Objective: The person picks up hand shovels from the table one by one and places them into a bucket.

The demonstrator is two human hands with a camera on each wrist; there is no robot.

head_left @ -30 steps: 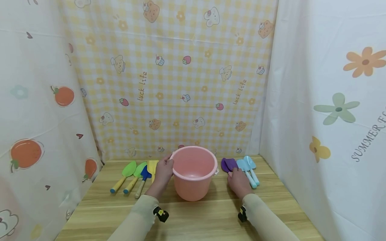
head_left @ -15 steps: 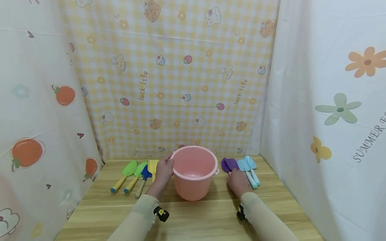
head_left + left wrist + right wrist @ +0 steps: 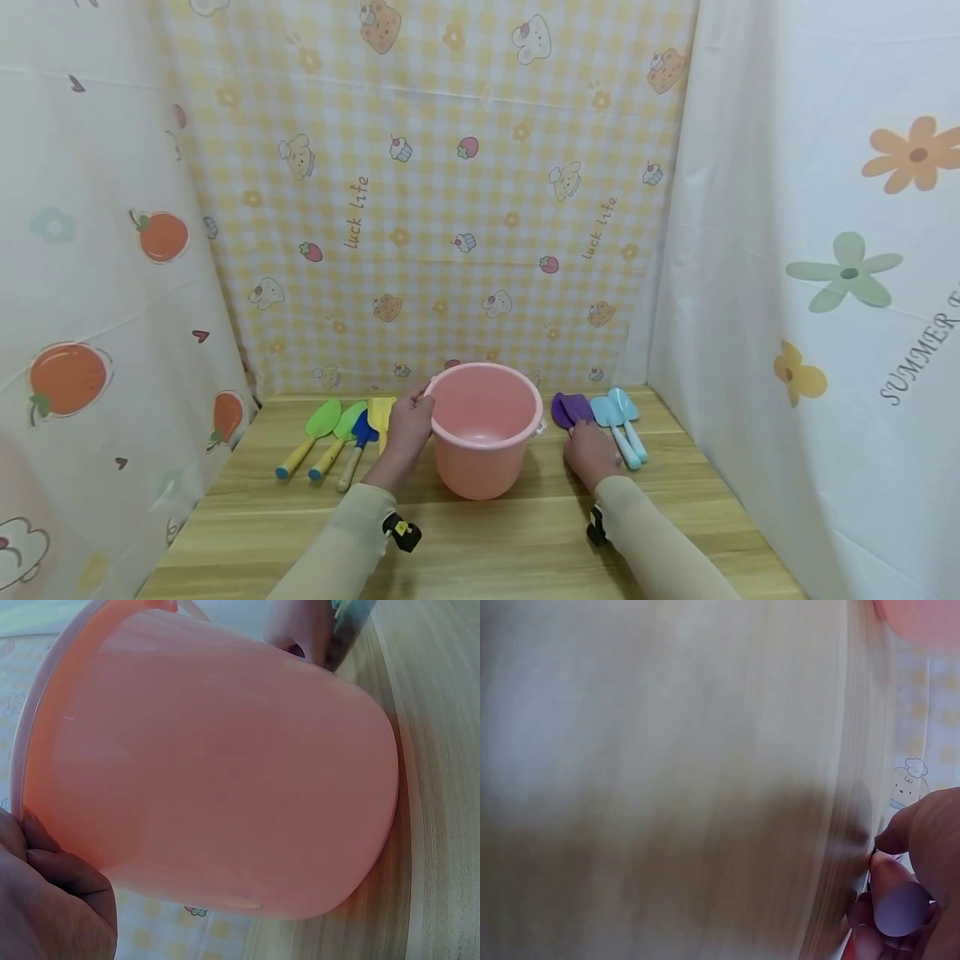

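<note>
A pink plastic bucket stands upright on the wooden table. My left hand grips its rim on the left side; in the left wrist view the thumb and fingers pinch the rim. To the right of the bucket, two purple toy shovels lie with their blades overlapping. My right hand is over their handles. In the right wrist view, its fingers curl round a shovel handle with a rounded end, low over the tabletop. The hand hides most of the handles in the head view.
Two light blue shovels lie right beside the right hand. Left of the bucket lie two green shovels with yellow handles, a blue one and a yellow one. A checked curtain hangs behind the table.
My right wrist has shifted slightly left, its hand staying at the purple shovels. The left hand and the bucket hold still.
</note>
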